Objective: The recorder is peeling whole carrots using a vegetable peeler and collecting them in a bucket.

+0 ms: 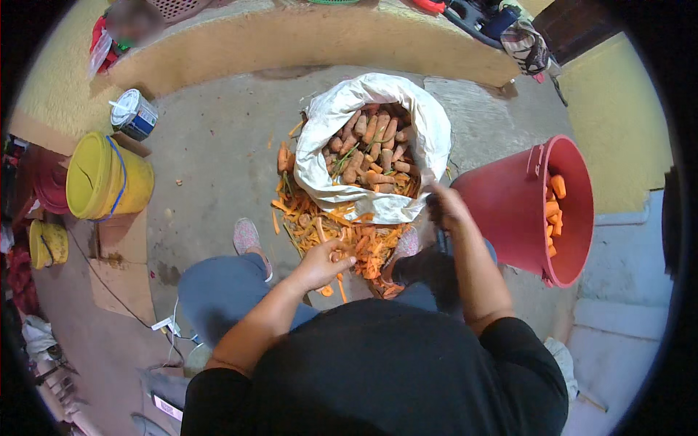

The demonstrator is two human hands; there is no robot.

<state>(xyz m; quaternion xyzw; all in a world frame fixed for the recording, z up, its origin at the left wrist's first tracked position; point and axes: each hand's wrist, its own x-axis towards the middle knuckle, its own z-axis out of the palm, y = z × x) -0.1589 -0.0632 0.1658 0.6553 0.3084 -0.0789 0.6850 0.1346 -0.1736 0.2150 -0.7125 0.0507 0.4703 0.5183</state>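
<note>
Above the heap of orange carrot peelings is my left hand, its thumb apart from the fingers and nothing plainly held. My right hand is blurred at the right rim of a white woven sack; whether it grips anything cannot be made out. The sack's mouth is rolled down around many unpeeled carrots, with some green stems and peelings among them. To the right, a red plastic bucket leans with its mouth turned rightward. Peeled carrots show inside it.
My shoes flank the peelings. At left are a yellow lidded bucket, a smaller yellow pail, a paint tub and flattened cardboard. A power strip with cords lies nearby. A low ledge curves across the far side.
</note>
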